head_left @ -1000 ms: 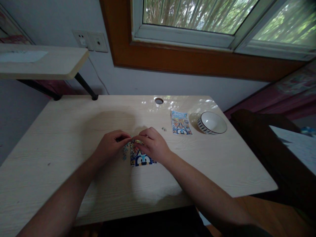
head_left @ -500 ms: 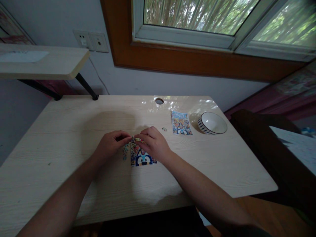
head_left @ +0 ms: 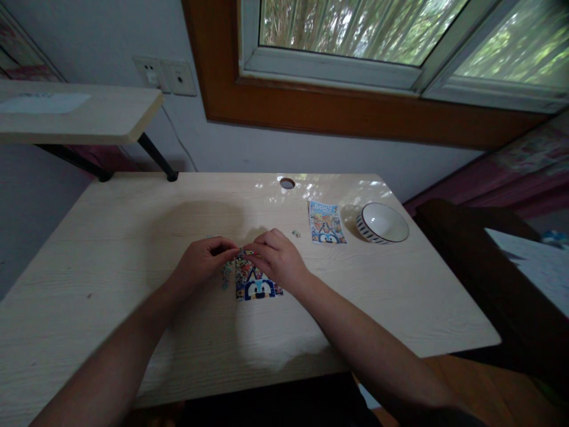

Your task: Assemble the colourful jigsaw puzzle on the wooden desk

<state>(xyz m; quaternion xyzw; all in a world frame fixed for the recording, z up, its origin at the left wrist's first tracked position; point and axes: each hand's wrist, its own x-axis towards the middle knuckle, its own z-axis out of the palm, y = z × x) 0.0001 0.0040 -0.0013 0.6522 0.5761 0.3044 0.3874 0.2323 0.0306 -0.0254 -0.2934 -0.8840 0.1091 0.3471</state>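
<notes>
As your left hand (head_left: 205, 256) and right hand (head_left: 279, 258) meet at the upper left of the puzzle (head_left: 259, 289), seemingly for control, bunched fingertips hide anything pinched.

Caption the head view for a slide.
Left hand and right hand close together at a picture puzzle, pieces beside it.

I read one word, "BLUEY", in white letters across the blue top of the card (head_left: 328, 224) on my bench (head_left: 377, 296). Marks on the shelf's (head_left: 111, 121) sheet (head_left: 48, 103) and the paper (head_left: 540, 273) far right are too faint to read; my right grip (head_left: 282, 259) partly covers the puzzle (head_left: 260, 289), its details too small.
</notes>
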